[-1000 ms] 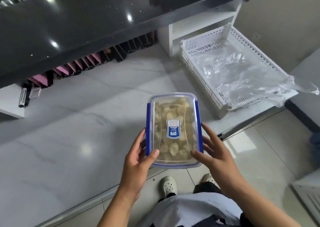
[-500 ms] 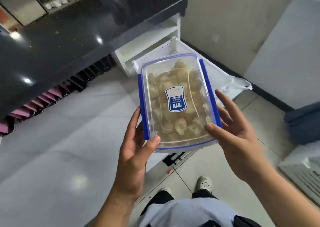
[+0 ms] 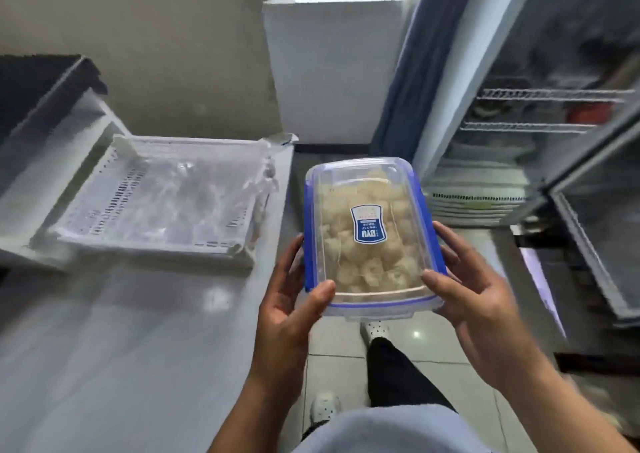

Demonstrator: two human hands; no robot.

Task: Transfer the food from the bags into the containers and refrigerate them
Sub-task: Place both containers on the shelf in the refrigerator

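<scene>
Both hands (image 3: 381,300) pinch the container (image 3: 369,238) between pale counter (image 3: 104,331) and open fridge (image 3: 540,134) (wire shelves).

clear lidded container (image 3: 369,241), pale food inside, held level.

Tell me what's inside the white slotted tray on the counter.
The white slotted tray holds crumpled clear plastic bag material, apparently empty. The picture is blurred, and the plastic covers most of the tray floor, so anything small lying beneath it cannot be seen.
</scene>
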